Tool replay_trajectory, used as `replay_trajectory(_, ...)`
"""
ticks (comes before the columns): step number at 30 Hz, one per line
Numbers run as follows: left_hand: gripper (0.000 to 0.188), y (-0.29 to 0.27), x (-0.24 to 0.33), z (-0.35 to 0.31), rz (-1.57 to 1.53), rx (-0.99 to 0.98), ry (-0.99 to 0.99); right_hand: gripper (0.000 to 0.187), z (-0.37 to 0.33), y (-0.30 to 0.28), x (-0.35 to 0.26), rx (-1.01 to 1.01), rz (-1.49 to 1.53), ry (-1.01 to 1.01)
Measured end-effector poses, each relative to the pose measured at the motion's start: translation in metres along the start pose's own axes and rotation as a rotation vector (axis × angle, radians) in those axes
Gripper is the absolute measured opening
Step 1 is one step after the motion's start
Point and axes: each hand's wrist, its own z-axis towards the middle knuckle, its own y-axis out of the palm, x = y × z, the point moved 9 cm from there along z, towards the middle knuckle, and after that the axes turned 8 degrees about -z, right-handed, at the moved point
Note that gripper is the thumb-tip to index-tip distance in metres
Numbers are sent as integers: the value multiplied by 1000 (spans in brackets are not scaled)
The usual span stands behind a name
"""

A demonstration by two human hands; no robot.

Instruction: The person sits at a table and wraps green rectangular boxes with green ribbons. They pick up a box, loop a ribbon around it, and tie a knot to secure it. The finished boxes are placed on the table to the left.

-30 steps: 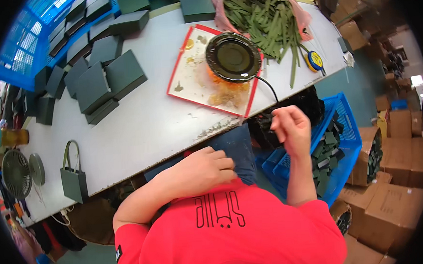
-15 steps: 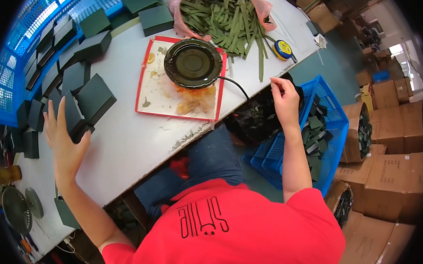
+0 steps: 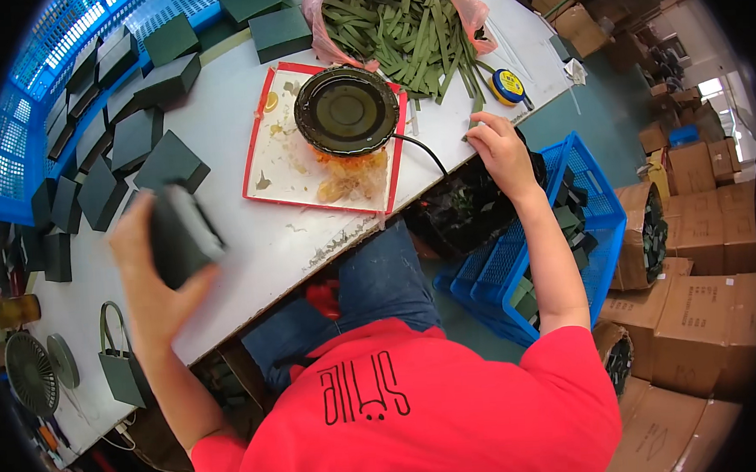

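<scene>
A dark green box (image 3: 177,238) is gripped in my left hand (image 3: 144,265), fingers behind it and thumb along its near side. Motion blurs the box; a pale edge shows on its right. More dark green boxes (image 3: 102,192) stand and lie on the table just beyond. At the table's right edge my right hand (image 3: 504,154) has its thumb and fingertips pinched on the end of a green strip (image 3: 476,90). That strip hangs from a pile of green strips (image 3: 397,34) in a pink plastic bag (image 3: 467,13).
A round black pan (image 3: 345,111) of dark liquid sits on a stained, red-edged white board (image 3: 259,178), its cable running off the table. Nearby lie a tape measure (image 3: 507,86), a blue crate (image 3: 3,183), a green box with a handle (image 3: 125,377) and a fan (image 3: 32,374). Cartons (image 3: 716,321) stand right.
My left hand has closed on a green box and drawn it toward me, away from the others. My right hand has shifted slightly left and pinched the strip's end.
</scene>
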Motion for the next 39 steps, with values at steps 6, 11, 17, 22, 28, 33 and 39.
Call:
replay_trajectory(6,87,73,36,-23,60,-310,11,10,18,27,7,29,455,287)
replay_trajectory(11,84,80,31,-24,105,-324,-35,19,29,66,10,34,939,516)
replay_trajectory(17,83,81,30,-25,86,-311,-40,24,34,72,8,69,1031,565)
replay_trajectory(22,82,81,30,-25,71,-311,-45,22,43,50,19,169,805,538)
replay_trajectory(28,82,83,31,-24,61,-321,-53,7,71,-37,1,557,728,214)
replay_trajectory(33,82,82,29,-28,57,-302,-55,14,54,-102,-40,410,1064,313)
replay_trajectory(39,83,85,32,-26,53,-287,-37,36,-3,-24,-118,-160,1452,662)
